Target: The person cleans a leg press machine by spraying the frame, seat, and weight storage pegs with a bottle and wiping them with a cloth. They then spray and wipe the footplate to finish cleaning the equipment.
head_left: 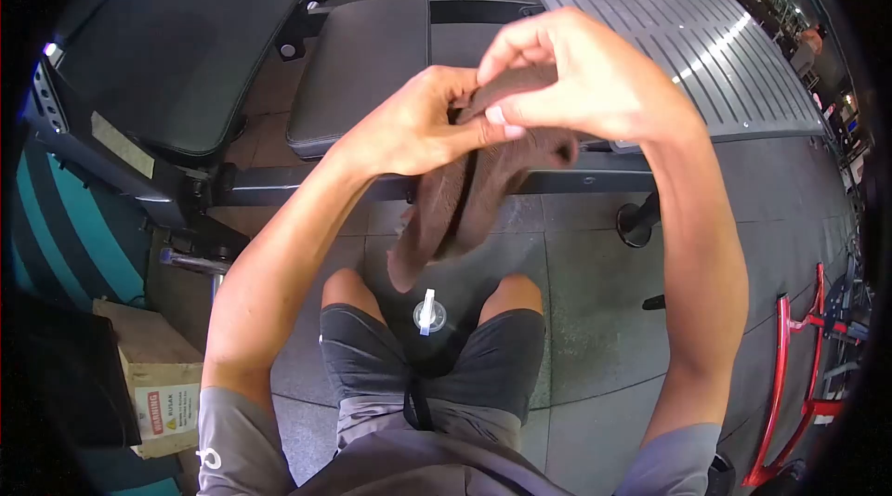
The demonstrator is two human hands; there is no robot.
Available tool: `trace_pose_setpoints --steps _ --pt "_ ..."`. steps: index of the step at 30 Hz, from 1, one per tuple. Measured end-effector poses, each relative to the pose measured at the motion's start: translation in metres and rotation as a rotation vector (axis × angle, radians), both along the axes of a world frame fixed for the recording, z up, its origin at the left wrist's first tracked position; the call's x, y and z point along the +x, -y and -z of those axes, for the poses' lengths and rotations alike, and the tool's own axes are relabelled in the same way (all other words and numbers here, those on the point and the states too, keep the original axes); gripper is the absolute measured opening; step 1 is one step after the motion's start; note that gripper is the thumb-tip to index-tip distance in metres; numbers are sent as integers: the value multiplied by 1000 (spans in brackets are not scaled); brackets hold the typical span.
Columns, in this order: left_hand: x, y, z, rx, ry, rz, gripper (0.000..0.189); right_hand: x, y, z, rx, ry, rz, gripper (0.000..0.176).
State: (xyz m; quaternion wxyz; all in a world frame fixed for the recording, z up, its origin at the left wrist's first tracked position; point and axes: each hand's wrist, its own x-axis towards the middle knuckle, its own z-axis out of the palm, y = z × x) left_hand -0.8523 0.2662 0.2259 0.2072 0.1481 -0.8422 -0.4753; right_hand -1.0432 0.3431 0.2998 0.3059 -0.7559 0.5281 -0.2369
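Observation:
A brown cloth hangs in folds between my two hands, above the floor and in front of the gym bench. My left hand is closed on its upper left part, with the thumb pointing right. My right hand pinches the top edge, its thumb close to my left thumb. The cloth's lower end dangles loose and looks slightly blurred. Below it, between my knees, a clear bottle with a white spray-type top stands on the floor.
Black bench pads lie beyond my hands, with a slotted metal footplate at the right. A cardboard box with a warning label sits at lower left. A red metal frame stands at right. Another person is far off.

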Motion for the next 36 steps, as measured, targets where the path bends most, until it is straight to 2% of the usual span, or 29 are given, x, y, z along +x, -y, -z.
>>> trace_pose_setpoints --steps 2,3,5,6,7,9,10,11,13,15,17,18,19,20,22,23,25,27,28,29,31,33,34,35,36 --pt "1 2 -3 144 -48 -5 43 -15 -1 12 -231 146 89 60" --pt "7 0 -9 136 -59 -87 46 -20 2 20 -349 213 125 78" --pt "10 3 -9 255 -200 -97 49 -17 2 52 -152 478 -118 97" --pt "10 3 -11 276 -218 -128 50 -6 -7 52 -137 258 -144 99" --pt "12 9 -13 168 -182 -156 51 2 -4 73 -245 398 -139 76" --pt "23 21 -23 -61 -92 -238 51 -6 8 62 89 388 -56 49" --pt "31 29 -34 -136 -8 -319 52 -5 11 50 43 382 -46 34" --pt "37 37 -44 -240 -34 -329 54 -8 23 38 56 363 -83 41" --pt "52 64 -76 -301 80 -306 55 -5 56 15 140 336 -92 44" --pt "56 108 -88 -597 -3 -513 45 9 105 8 -60 130 36 43" --pt "52 106 -114 -652 65 -631 41 15 173 10 -270 134 29 38" --pt "49 101 -132 -671 106 -692 39 29 144 -27 -231 21 90 45" --pt "54 99 -143 -685 151 -754 37 36 153 -16 -255 88 95 36" --pt "69 87 -149 -696 183 -559 45 43 162 -6 -279 155 99 29" --pt "92 89 -125 -683 133 -362 45 32 157 12 -431 -131 -150 36" --pt "95 105 -90 -665 58 -357 41 24 153 23 -512 -273 -272 39" --pt "109 85 -43 -723 365 -174 45 6 142 69 -454 -477 -478 46" --pt "132 76 43 -754 319 -86 53 10 154 100 -418 -322 -268 49" --pt "137 56 54 -704 300 -95 54 25 158 108 -254 -174 -32 55" --pt "142 36 60 -570 247 -65 53 41 167 123 -100 -24 226 71" --pt "152 1 72 -217 108 23 49 67 181 165 -67 -10 521 88" --pt "165 -24 110 317 -17 244 52 76 179 163 -14 -272 544 92" --pt "166 -35 136 475 26 300 49 63 186 156 139 -116 474 81" --pt "166 -48 164 642 61 355 46 52 196 176 62 -36 497 64" --pt "163 -61 194 722 95 300 44 46 189 175 138 179 433 57"
